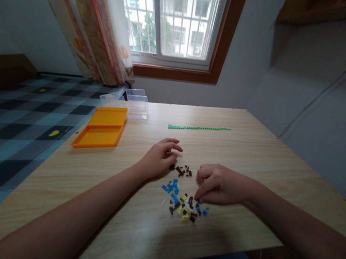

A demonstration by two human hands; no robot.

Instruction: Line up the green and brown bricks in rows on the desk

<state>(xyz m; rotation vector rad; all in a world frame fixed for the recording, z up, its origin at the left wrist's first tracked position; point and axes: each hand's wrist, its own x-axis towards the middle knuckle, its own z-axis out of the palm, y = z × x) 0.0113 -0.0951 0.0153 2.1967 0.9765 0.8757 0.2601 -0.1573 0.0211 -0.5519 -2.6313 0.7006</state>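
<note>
My left hand (pixel 162 157) rests over the table with its fingers apart, beside a small group of dark brown building bricks (pixel 181 171). One brown piece lies partly under its edge. My right hand (pixel 219 185) is closed, the fingers curled and thumb and index tip together at the right edge of a mixed pile. Whatever is between those tips is hidden. That pile holds brown pieces, yellow bricks (pixel 185 218) and pale cream bricks (pixel 181 208). A cluster of blue bricks (pixel 172 186) lies just left of it, with more blue pieces by my right fingertips.
A long row of small green bricks (pixel 198 128) lies farther back on the wooden table (pixel 249 151). At left is an open orange case (pixel 107 128), with clear plastic boxes (pixel 137 106) behind it. A bed with a checked cover (pixel 26 122) adjoins the left side.
</note>
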